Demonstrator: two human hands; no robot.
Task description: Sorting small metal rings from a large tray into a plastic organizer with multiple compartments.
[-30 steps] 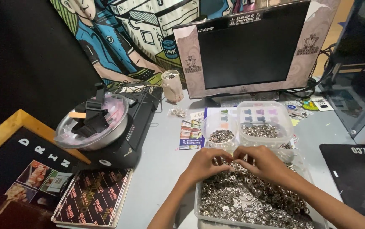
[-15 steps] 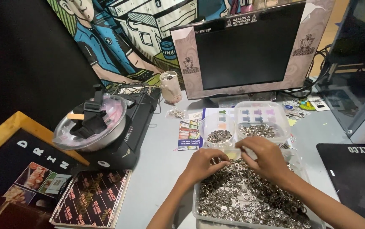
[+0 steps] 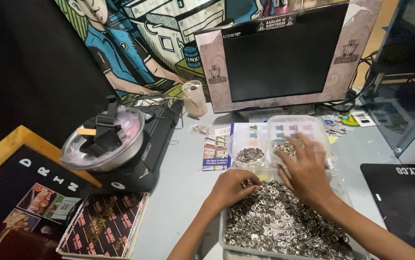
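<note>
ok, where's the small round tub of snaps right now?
In the head view the small round tub sits centre-right on the grey table, just beyond the left hand, beside the clear box under the right hand, in front of the monitor.

Silver snap rings (image 3: 284,226), clear tray (image 3: 223,236), black monitor screen (image 3: 284,53), grey table (image 3: 183,183)

Craft workshop: snap-fastener tray (image 3: 226,233), monitor (image 3: 279,53).

1. The left hand (image 3: 230,187) lies palm down, fingers curled, fingertips pinched together at its far right.
2. The right hand (image 3: 307,172) reaches farther, fingers spread, forearm running to the near right.
</note>
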